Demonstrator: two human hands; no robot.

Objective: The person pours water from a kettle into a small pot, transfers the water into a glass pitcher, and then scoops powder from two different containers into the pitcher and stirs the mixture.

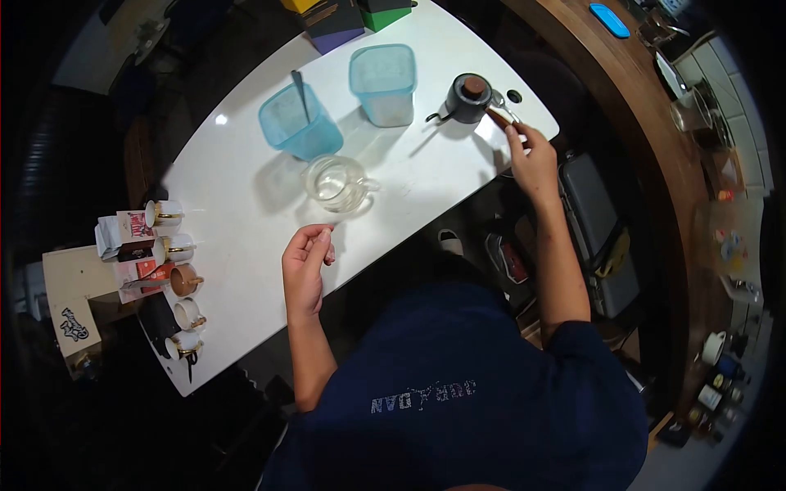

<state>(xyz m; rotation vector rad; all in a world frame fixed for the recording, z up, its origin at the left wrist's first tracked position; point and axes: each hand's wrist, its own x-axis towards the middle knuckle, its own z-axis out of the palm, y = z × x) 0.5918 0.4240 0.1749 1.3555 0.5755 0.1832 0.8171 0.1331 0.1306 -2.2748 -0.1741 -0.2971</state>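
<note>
Black kettle [468,106] near tabletop's [237,262] right corner: right hand [536,164] grips handle [498,119], left hand [305,266] pinched narrow; lifting would require level control.

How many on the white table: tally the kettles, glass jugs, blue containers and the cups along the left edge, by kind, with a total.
Kettle: 1
Glass jug: 1
Blue containers: 2
Cups: 5
Total: 9

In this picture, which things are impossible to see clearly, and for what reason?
In the head view:
Contents of the black kettle: hidden by its lid.
The utensil, lower end: hidden by its blue container.
Far parts of the boxes: cut off by the top edge.
Labels of the small bottles: too small, blurred.
</note>
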